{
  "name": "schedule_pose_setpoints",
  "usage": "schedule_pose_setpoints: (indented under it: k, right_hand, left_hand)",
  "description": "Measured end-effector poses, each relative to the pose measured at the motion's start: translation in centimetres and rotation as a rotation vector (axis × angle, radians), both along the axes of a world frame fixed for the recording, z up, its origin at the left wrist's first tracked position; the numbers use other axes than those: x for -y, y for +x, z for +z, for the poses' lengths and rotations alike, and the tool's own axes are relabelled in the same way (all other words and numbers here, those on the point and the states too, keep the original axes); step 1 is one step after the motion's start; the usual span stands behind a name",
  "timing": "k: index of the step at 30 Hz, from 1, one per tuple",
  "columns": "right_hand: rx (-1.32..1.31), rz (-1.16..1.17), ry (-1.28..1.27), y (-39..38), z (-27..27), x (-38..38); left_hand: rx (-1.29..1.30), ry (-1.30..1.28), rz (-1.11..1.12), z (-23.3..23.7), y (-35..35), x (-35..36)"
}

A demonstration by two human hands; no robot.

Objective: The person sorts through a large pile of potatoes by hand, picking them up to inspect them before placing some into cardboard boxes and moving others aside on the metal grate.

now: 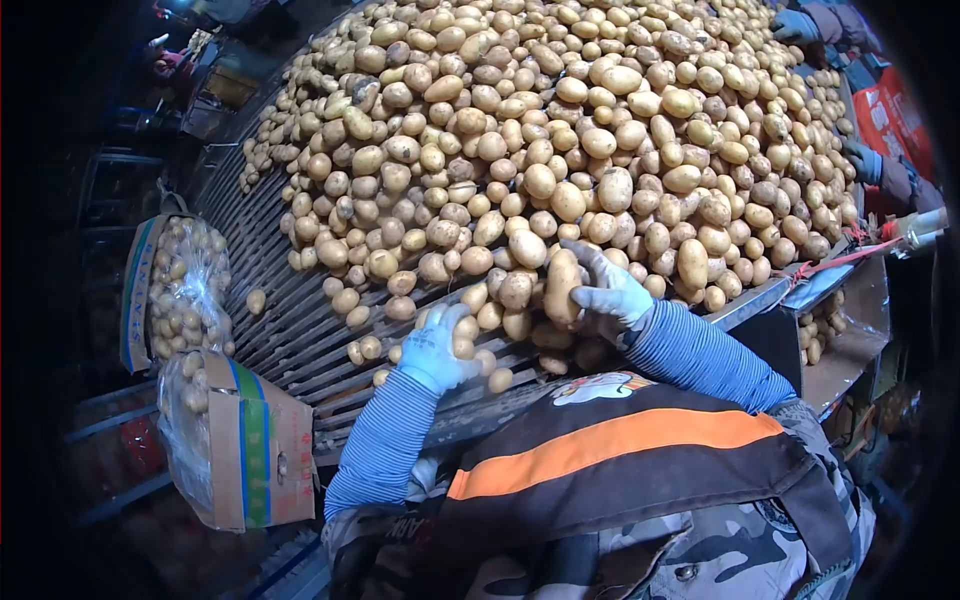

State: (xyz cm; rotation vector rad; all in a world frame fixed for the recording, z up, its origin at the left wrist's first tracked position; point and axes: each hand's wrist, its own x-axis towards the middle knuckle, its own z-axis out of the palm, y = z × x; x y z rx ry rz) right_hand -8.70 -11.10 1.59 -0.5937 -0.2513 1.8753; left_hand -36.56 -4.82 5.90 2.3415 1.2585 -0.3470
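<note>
A large heap of potatoes covers a slatted metal table. My right hand, in a pale blue work glove, grips a big oblong potato near the heap's front edge, thumb and fingers around its right side. My left hand, gloved alike, lies lower on the slats, with fingers and thumb curved around small potatoes. How firmly it grips them is partly hidden. Several loose potatoes lie between and beside my hands.
Two cardboard boxes with plastic liners and potatoes, one upper and one lower, stand at the left. Another potato box sits below the table at right. Someone's gloved hands work at the far right, near a red bag.
</note>
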Motion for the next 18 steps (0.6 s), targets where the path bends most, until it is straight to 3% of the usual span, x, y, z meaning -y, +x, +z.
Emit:
schedule_pose_setpoints:
  k: [2,4,7,9,13,16,18]
  right_hand:
    - [-0.057,-0.027,-0.028,0.1,1.1,0.3]
    - [-0.307,0.018,-0.111,0.6,0.4,0.7]
    - [-0.612,0.051,-0.224,1.1,-1.5,0.8]
    - [-0.664,-0.027,-0.460,1.0,0.4,0.5]
    - [-0.580,-0.075,-0.492,0.8,2.1,0.2]
    - [-0.568,-0.077,-0.459,0.6,1.8,0.0]
    - [-0.734,-0.055,-0.263,0.6,0.6,0.3]
  left_hand:
    - [0.313,-0.237,0.353,-0.7,-0.2,-0.2]
    - [0.946,-0.725,0.786,-0.9,-1.1,-0.3]
    - [1.517,-0.925,0.806,-0.6,0.8,0.6]
    - [1.788,-1.272,0.899,-0.2,2.4,1.3]
    - [1.842,-1.364,1.019,-1.9,5.8,1.3]
    - [1.923,-1.303,0.944,-1.4,8.3,2.1]
    - [1.714,-0.995,0.807,-0.7,9.7,2.6]
